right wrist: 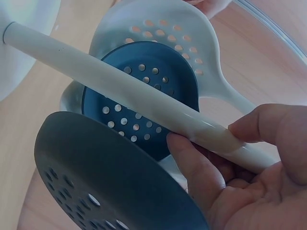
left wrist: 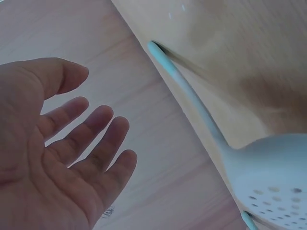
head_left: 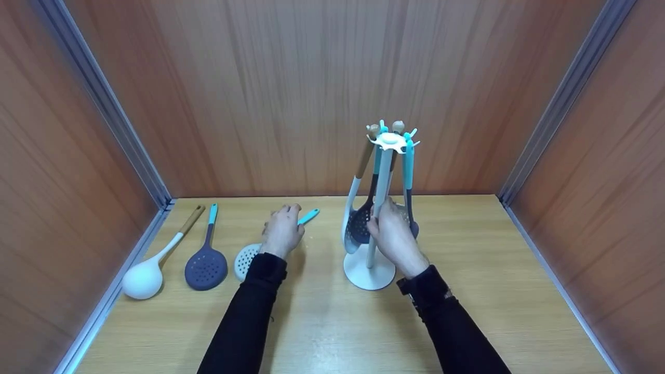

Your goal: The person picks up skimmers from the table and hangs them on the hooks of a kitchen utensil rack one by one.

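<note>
A white skimmer (head_left: 245,259) with a turquoise handle lies on the table, partly hidden in the head view by my left hand (head_left: 283,231). In the left wrist view that hand (left wrist: 72,139) is apart from the skimmer (left wrist: 276,177), its fingers loosely bent and holding nothing. To the right, my right hand (head_left: 396,234) grips the pole (head_left: 383,182) of a white utensil stand. Thumb and fingers close round the pole (right wrist: 120,91) in the right wrist view. Several utensils hang from the stand's hooked top (head_left: 390,140), among them a dark perforated spoon (head_left: 359,224).
On the left of the table (head_left: 322,327) lie a white ladle (head_left: 143,279) with a wooden-coloured handle and a dark skimmer (head_left: 207,267) with a turquoise handle. Wood-patterned panels (head_left: 291,93) enclose the back and both sides.
</note>
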Demonstrator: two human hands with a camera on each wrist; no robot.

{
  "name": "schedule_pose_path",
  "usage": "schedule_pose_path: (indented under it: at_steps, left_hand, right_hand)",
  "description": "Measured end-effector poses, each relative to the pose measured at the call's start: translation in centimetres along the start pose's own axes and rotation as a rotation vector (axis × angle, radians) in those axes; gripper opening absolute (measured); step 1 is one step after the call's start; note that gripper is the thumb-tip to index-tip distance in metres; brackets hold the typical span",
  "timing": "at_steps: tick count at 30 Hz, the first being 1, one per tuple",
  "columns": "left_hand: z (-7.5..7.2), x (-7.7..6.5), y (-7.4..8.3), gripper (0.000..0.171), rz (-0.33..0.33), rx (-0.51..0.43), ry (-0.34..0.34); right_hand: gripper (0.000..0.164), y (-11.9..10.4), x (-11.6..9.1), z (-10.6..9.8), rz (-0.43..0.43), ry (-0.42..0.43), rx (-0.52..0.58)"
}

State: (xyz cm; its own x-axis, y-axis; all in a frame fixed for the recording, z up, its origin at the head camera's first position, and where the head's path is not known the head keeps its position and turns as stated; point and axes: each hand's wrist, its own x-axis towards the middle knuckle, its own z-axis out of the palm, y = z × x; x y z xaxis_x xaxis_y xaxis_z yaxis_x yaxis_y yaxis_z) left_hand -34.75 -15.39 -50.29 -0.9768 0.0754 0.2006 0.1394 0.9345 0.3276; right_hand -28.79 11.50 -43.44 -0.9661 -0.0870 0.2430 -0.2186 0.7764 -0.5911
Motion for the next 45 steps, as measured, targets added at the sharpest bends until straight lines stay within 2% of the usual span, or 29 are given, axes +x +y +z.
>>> schedule_pose_path:
  at_steps: [5, 14, 21, 27, 31, 45]
  left_hand:
    - [0.3, -0.3, -0.7, 0.041, 0.000, 0.020, 0.004]
    - [0.9, -0.5, -1.9, 0.046, -0.039, 0.053, -0.056]
    - [1.4, -0.9, -2.7, 0.046, -0.060, 0.075, -0.064]
    - [1.7, -1.0, -3.3, 0.051, -0.088, 0.098, -0.138]
    - [2.0, -1.1, -3.7, 0.047, -0.093, 0.089, -0.174]
    - [2.4, -1.3, -3.8, 0.023, -0.060, 0.126, -0.119]
  right_hand:
    - [0.042, 0.0, 0.0, 0.0, 0.016, -0.010, 0.011]
    - [0.041, 0.0, 0.1, 0.0, 0.004, -0.003, 0.008]
    - [0.044, 0.0, 0.1, 0.1, 0.008, 0.007, 0.018]
    - [0.042, 0.1, 0.1, 0.2, 0.006, 0.012, 0.014]
    - [0.040, 0.1, 0.1, 0.2, -0.001, 0.017, 0.004]
    - [0.041, 0.1, 0.2, 0.1, 0.014, 0.003, 0.014]
